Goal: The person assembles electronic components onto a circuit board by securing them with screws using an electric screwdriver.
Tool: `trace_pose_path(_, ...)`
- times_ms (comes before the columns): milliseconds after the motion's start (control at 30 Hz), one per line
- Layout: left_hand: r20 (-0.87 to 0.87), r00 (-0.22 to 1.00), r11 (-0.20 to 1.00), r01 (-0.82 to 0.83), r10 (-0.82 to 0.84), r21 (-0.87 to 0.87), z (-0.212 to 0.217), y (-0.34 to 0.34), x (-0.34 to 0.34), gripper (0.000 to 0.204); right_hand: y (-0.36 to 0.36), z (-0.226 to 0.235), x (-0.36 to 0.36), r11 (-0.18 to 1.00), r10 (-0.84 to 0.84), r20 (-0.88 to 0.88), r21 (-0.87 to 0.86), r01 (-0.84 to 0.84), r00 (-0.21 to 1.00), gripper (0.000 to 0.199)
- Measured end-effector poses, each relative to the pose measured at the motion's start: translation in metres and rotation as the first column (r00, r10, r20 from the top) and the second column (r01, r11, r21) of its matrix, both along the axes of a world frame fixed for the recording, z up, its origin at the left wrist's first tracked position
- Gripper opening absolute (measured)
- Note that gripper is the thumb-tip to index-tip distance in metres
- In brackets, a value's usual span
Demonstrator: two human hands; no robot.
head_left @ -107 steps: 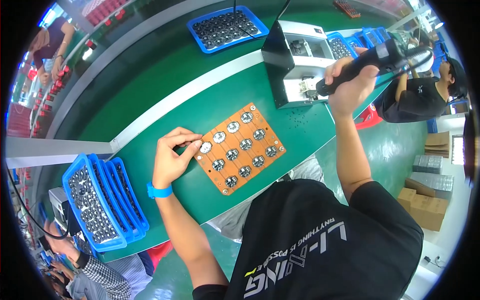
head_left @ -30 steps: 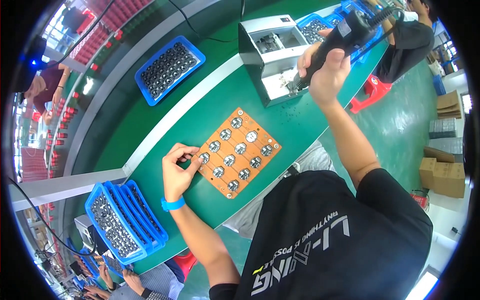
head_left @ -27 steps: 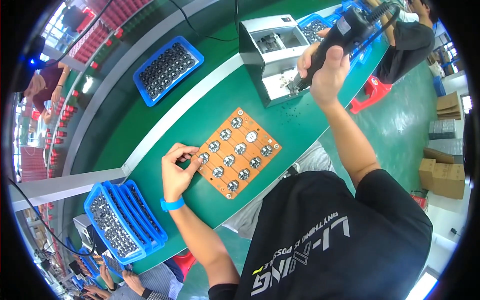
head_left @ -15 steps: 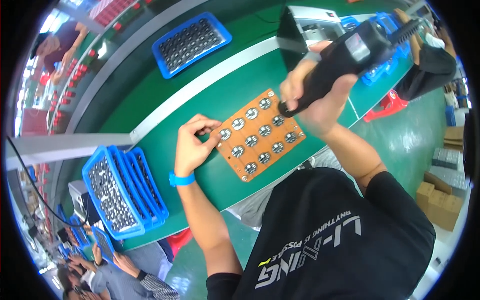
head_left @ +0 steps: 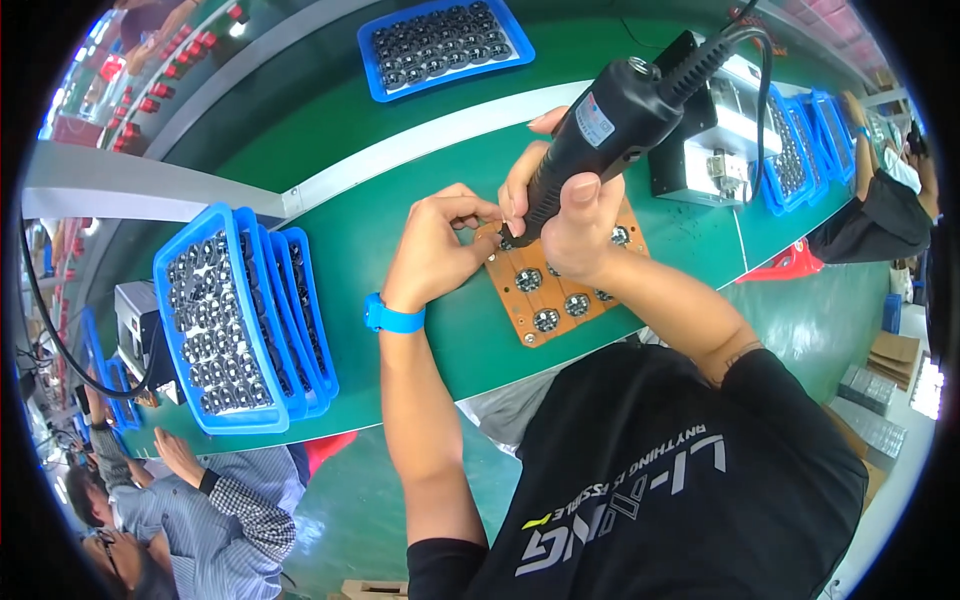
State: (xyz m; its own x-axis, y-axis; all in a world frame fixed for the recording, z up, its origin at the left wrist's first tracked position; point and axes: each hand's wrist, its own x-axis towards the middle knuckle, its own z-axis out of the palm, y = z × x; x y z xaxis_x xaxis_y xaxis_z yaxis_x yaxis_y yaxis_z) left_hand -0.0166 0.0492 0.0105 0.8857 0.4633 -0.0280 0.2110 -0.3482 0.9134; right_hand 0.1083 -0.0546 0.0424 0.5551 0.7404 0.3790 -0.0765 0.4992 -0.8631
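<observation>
In my right hand (head_left: 585, 225) is a black electric screwdriver (head_left: 600, 130), held tilted, its cable running up from the top end. The driver's lower end is over the far left part of an orange board (head_left: 552, 297), and its tip is hidden by my fingers. Several round black-and-silver parts (head_left: 528, 280) sit in rows on the board. My left hand (head_left: 435, 245), with a blue band at the wrist, has curled fingers and thumb at the board's far left corner, beside the driver's lower end. My right hand and forearm cover part of the board.
Left on the green table stand stacked blue trays (head_left: 270, 420) of round parts. Behind a pale rail lies another filled blue tray (head_left: 372, 70). A black-and-silver box (head_left: 690, 150) stands right, with more blue trays (head_left: 775, 190) beyond. A co-worker's hand (head_left: 180, 458) shows lower left.
The screwdriver in my right hand has come left and down over the board's far left part, close to my left hand. My left hand has shifted toward that corner. The whole view has also shifted.
</observation>
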Motion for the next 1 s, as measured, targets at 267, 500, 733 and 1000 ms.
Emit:
trace_pose_path(267,0.015,1.000,1.000,-0.011,0.011,0.002,0.001,-0.001,-0.001,0.025,0.001,-0.005,-0.004,0.999,0.032,0.051,0.034,-0.034,0.998,0.076)
trace_pose_path(500,0.026,1.000,1.000,-0.007,0.006,0.030,0.000,-0.002,0.001,0.018,0.001,-0.017,-0.005,0.993,0.093,0.077,0.066,-0.098,0.993,0.062)
trace_pose_path(733,0.016,0.999,0.999,-0.037,0.037,0.014,-0.002,-0.002,0.000,0.013,0.005,-0.013,-0.003,0.978,0.200,-0.020,0.059,-0.199,0.980,0.037)
trace_pose_path(1000,-0.076,0.996,0.998,0.051,-0.048,0.040,0.009,-0.005,0.001,0.021,-0.001,0.004,0.011,0.991,0.094,-0.140,0.111,-0.078,0.986,0.046)
